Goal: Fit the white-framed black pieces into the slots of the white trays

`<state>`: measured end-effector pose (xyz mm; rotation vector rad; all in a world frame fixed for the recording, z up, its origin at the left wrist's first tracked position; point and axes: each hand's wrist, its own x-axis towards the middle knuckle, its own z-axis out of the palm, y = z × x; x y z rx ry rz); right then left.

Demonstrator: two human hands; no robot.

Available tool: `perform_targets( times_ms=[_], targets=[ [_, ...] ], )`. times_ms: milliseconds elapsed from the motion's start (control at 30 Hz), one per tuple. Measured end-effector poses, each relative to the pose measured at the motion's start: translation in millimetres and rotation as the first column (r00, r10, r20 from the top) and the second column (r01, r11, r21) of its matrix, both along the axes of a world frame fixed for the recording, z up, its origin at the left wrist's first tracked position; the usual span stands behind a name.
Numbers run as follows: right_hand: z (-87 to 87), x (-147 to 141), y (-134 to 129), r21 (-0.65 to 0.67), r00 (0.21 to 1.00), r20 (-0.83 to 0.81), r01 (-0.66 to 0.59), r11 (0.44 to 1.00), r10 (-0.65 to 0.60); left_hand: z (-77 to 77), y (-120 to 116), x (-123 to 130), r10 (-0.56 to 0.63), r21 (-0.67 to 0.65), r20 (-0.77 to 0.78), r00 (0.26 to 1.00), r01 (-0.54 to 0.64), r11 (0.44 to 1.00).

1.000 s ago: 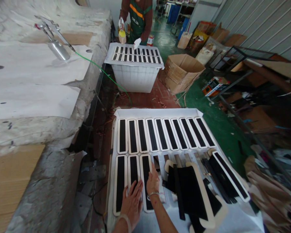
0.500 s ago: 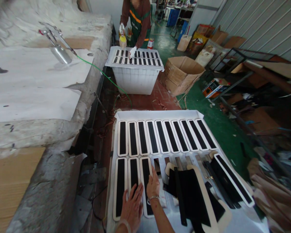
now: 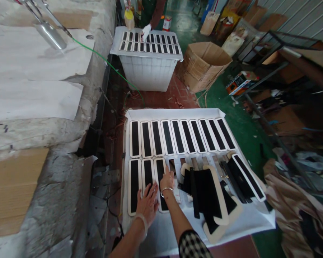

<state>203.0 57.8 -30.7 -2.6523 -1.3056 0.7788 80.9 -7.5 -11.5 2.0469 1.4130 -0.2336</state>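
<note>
Rounded rectangular panels with a white border and a black strip lie in two rows on a white-covered table (image 3: pixel 263 223). My left hand (image 3: pixel 147 203) is open, fingers spread flat over the lower ends of the second panel (image 3: pixel 148 172) and the third panel (image 3: pixel 159 165) in the near row. At the third panel's right edge is my right hand (image 3: pixel 167 181), a finger stretched along it and nothing held. Part of that panel is hidden under the hands. Just right, black pieces with cream edging (image 3: pixel 204 193) lie in a loose pile.
Beyond a gap, a co-worker's gloved hand (image 3: pixel 145 32) touches similar panels on a board over a white tub (image 3: pixel 148 73). A cardboard box (image 3: pixel 204 68) stands right of it. A spray gun with a metal cup (image 3: pixel 50 35) and green hose (image 3: pixel 104 61) rests on the left bench.
The view has shifted, so the table sits higher in the picture. My right hand's fingers have moved at the third panel's edge; my left hand stays flat on the panels.
</note>
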Motion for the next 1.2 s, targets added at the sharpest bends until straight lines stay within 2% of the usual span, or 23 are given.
perform_targets(
  times_ms=[100, 200, 300, 400, 500, 600, 633, 733, 833, 900, 967, 1033, 1100, 1167, 1200],
  targets=[
    [7.0, 3, 8, -0.104, 0.997, 0.032, -0.068, 0.992, 0.072, -1.6, 0, -1, 0.002, 0.020, 0.010, 1.000, -0.002, 1.000],
    [16.8, 5, 19, -0.148, 0.984, 0.059, -0.160, 0.976, 0.171, -0.8, -1, 0, -0.020, 0.047, -0.004, 1.000, 0.020, 0.999],
    [29.3, 8, 24, -0.138, 0.969, 0.069, -0.226, 0.964, 0.237, 2.7, 0, 2, -0.067, 0.064, -0.110, 0.992, 0.074, 0.995],
    [45.5, 26, 13, -0.070, 0.967, 0.111, -0.221, 0.973, 0.228, 3.5, 1, 5, -0.114, 0.094, -0.153, 0.982, 0.129, 0.987],
    [63.8, 70, -20, 0.027, 0.971, 0.221, -0.100, 0.995, 0.092, 1.3, 1, 6, -0.127, 0.125, -0.168, 0.978, 0.149, 0.981],
    [75.2, 133, -63, 0.153, 0.910, 0.347, 0.182, 0.971, -0.226, -1.5, -1, 7, -0.115, 0.168, -0.165, 0.979, 0.143, 0.975],
    [76.0, 154, -76, 0.158, 0.889, 0.358, 0.243, 0.957, -0.284, -2.6, -2, 7, -0.112, 0.179, -0.162, 0.980, 0.140, 0.974],
    [70.5, 207, -102, 0.117, 0.875, 0.320, 0.343, 0.932, -0.363, -7.5, -5, 7, -0.099, 0.196, -0.170, 0.980, 0.132, 0.972],
    [59.2, 239, -111, 0.061, 0.905, 0.202, 0.369, 0.927, -0.374, -13.1, -6, 6, -0.101, 0.182, -0.185, 0.978, 0.135, 0.974],
    [55.8, 248, -109, 0.065, 0.925, 0.136, 0.349, 0.935, -0.354, -15.2, -6, 6, -0.105, 0.173, -0.183, 0.977, 0.138, 0.975],
    [62.1, 248, -104, 0.105, 0.947, 0.101, 0.293, 0.950, -0.304, -15.3, -6, 7, -0.098, 0.179, -0.185, 0.978, 0.131, 0.975],
    [80.9, 241, -98, 0.170, 0.976, 0.077, 0.189, 0.967, -0.204, -14.2, -6, 7, -0.091, 0.189, -0.184, 0.979, 0.126, 0.974],
    [108.3, 232, -97, 0.253, 0.996, 0.055, 0.053, 0.966, -0.069, -13.0, -6, 7, -0.090, 0.194, -0.179, 0.980, 0.125, 0.973],
    [133.6, 227, -103, 0.350, 0.992, 0.084, -0.123, 0.929, 0.099, -12.3, -5, 7, -0.097, 0.195, -0.170, 0.981, 0.130, 0.972],
    [141.5, 226, -110, 0.396, 0.971, 0.133, -0.238, 0.887, 0.201, -12.0, -5, 7, -0.096, 0.196, -0.168, 0.981, 0.129, 0.972]
  ],
)
